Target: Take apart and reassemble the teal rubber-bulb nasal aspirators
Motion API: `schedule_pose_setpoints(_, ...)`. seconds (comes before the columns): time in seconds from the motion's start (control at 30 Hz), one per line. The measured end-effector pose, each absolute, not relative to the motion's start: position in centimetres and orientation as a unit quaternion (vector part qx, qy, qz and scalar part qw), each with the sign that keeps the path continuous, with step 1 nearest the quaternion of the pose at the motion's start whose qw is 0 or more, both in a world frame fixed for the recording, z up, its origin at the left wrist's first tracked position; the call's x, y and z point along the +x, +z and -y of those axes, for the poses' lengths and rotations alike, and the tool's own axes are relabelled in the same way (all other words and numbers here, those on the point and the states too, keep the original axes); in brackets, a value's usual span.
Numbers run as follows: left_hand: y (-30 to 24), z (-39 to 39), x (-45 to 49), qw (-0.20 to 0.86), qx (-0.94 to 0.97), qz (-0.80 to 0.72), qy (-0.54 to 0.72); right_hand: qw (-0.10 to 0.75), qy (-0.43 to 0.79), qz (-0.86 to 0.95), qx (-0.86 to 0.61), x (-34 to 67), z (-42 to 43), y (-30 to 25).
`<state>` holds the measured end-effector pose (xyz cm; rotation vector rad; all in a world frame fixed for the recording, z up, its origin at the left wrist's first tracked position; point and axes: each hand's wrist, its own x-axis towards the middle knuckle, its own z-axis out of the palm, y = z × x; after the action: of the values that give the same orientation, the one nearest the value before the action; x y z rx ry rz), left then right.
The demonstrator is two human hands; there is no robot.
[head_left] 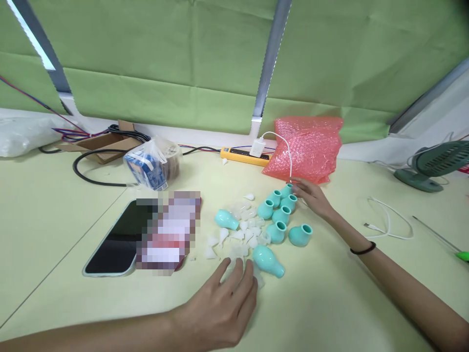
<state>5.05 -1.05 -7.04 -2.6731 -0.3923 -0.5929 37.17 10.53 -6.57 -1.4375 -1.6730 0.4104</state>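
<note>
Several teal squeeze bulbs (277, 231) with round open necks stand upright in a cluster at the middle right of the table. Two more lie on their sides, one teal bulb (268, 261) near my left hand (227, 298) and another teal bulb (226, 219) farther left. My right hand (311, 196) reaches to the farthest standing bulb (287, 189), its fingertips pinching the right side. White and clear small plastic tips (242, 234) are scattered left of the cluster. My left hand is palm down with bent, slightly parted fingers over clear plastic pieces (239, 252), which it partly hides.
Two phones, a dark-screened phone (117, 239) and a blurred one (166, 234), lie left. Behind are a plastic-wrapped box (146, 166), a yellow power strip (245, 157) and pink bubble wrap (308, 146). A white cable (388, 220), screwdriver (439, 237) and green fan (439, 161) are at right.
</note>
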Motion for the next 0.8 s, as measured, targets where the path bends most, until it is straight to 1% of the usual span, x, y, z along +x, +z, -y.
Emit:
schedule_pose_setpoints(0.07,-7.7,0.8,4.9,0.186,-0.947,0.163,-0.207,0.481,0.113,0.647,-0.58,37.2,-10.2,-6.1)
schedule_pose_setpoints(0.17,-8.1,0.0,5.0,0.193,-0.938,0.182,-0.224,0.555,0.003,0.605,-0.571,36.1,-7.9,-4.7)
schedule_pose_setpoints(0.23,-8.1,-0.4,5.1,0.202,-0.934,0.183,-0.231,0.571,-0.062,0.609,-0.548,34.2,-4.9,-3.8)
schedule_pose_setpoints(0.27,-8.1,-0.5,5.1,0.207,-0.933,0.182,-0.23,0.538,-0.132,0.659,-0.508,32.9,-3.1,-3.5)
schedule_pose_setpoints(0.3,-8.0,-0.6,5.0,0.212,-0.934,0.18,-0.225,0.476,-0.175,0.731,-0.457,31.6,-1.3,-3.3)
schedule_pose_setpoints(0.33,-7.9,-0.6,5.0,0.215,-0.935,0.176,-0.22,0.383,-0.187,0.812,-0.399,30.1,0.3,-3.3)
schedule_pose_setpoints(0.4,-7.7,-0.8,5.1,0.213,-0.942,0.159,-0.206,0.229,-0.212,0.914,-0.26,27.5,2.9,-3.7)
schedule_pose_setpoints(0.47,-7.5,-0.9,5.2,0.204,-0.951,0.141,-0.183,0.184,-0.224,0.933,-0.216,25.7,4.1,-4.8)
schedule_pose_setpoints(0.53,-7.3,-1.1,5.5,0.185,-0.96,0.156,-0.14,0.165,-0.229,0.929,-0.24,24.9,4.2,-6.1)
schedule_pose_setpoints(0.6,-7.3,-1.3,5.7,0.169,-0.962,0.187,-0.102,0.164,-0.221,0.92,-0.28,24.8,3.9,-7.3)
schedule_pose_setpoints(0.73,-7.3,-1.5,5.8,0.166,-0.957,0.211,-0.109,0.183,-0.169,0.922,-0.297,25.2,3.6,-8.1)
schedule_pose_setpoints(0.8,-7.2,-1.7,5.7,0.143,-0.963,0.206,-0.104,0.205,-0.15,0.916,-0.31,25.2,3.6,-8.2)
